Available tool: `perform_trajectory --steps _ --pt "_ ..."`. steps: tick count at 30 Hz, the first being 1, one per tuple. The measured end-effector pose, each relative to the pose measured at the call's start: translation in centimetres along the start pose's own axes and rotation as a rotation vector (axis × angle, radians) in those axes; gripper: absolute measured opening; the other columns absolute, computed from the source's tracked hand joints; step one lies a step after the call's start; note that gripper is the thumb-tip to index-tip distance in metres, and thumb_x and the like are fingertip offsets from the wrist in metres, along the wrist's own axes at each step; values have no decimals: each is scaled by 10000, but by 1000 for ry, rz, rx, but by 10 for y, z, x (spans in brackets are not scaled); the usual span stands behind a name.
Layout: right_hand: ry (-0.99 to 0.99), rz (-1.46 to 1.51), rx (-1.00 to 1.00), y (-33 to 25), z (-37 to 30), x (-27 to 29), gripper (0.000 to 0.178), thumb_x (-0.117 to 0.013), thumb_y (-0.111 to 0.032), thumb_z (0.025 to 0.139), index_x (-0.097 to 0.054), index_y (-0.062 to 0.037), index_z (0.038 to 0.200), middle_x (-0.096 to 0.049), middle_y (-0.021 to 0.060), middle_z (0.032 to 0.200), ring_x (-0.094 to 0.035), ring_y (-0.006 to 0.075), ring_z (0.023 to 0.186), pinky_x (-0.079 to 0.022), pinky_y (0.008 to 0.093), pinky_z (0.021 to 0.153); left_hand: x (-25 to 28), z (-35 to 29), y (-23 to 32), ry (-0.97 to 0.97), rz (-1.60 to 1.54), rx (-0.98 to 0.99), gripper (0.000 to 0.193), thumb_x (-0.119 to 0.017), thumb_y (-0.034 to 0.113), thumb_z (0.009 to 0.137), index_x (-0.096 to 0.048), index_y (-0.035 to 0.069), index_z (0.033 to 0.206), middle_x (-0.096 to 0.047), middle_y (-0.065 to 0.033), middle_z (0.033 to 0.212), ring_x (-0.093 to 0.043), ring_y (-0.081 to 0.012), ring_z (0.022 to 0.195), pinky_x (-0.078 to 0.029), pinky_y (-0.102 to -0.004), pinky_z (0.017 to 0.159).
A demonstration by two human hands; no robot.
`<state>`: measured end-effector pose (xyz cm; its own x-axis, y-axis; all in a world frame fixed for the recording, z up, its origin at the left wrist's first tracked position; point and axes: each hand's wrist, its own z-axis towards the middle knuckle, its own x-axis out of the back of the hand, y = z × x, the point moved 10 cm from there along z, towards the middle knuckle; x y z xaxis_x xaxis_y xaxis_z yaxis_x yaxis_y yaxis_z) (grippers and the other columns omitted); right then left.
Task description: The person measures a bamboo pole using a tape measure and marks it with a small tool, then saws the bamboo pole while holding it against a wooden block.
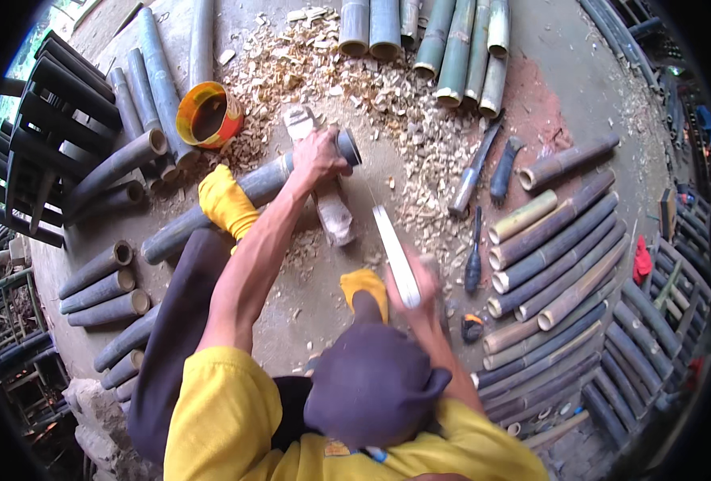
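The concrete floor (347, 317) fills the view, strewn at its far middle with pale wood chips (347, 76). Along the right side lies a long row of dark bamboo lengths (560, 256), packed side by side with their cut ends facing the middle. A second cluster of greenish bamboo poles (444, 40) lies at the top, and a looser spread of grey bamboo pieces (103, 280) sits on the left, beside a dark slatted frame (59, 120).

Across the middle lies the bamboo pole (255, 186) being worked, slanting from lower left up to its open cut end near the centre and resting over a worn wooden block (333, 215). The left hand (317, 156) reaches out from a yellow sleeve, and its grip is clamped around the pole just behind that cut end. The right hand (421, 282), blurred, has its grip closed on the handle of a long pale blade (395, 255), which is raised above the floor to the right of the pole and clear of it.

An orange and yellow cup-shaped container (209, 116) lies on its side near the upper left. Between the chips and the right-hand row lie a dark-handled chopper (474, 168), a short dark handle (504, 168) and a small slim tool (473, 255).
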<state>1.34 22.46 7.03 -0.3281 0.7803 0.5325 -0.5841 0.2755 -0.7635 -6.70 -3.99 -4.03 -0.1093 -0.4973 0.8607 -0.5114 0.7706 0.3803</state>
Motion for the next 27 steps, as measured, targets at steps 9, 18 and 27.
perform_trajectory --steps 9,18,27 --pt "10 165 -191 40 -8 -3 421 -589 9 685 -558 101 1095 -645 198 790 -651 257 621 -517 310 542 9 0 23 102 107 -58 622 -762 345 495 -579 101 1037 -619 -161 942 -611 -339 903 -504 -431 778" --pt "-126 -73 -240 -19 -100 66 377 -635 -39 695 -581 113 1035 -641 236 951 -677 309 759 -540 345 644 3 2 5 60 64 -18 528 -751 297 487 -552 75 923 -639 -121 887 -599 -321 893 -497 -431 771" --pt "-4 171 -308 59 57 -35 391 -604 -15 722 -556 44 1106 -637 202 768 -648 272 650 -511 327 553 -1 3 34 77 24 -46 598 -786 359 495 -562 85 977 -624 -144 957 -605 -307 914 -502 -431 768"
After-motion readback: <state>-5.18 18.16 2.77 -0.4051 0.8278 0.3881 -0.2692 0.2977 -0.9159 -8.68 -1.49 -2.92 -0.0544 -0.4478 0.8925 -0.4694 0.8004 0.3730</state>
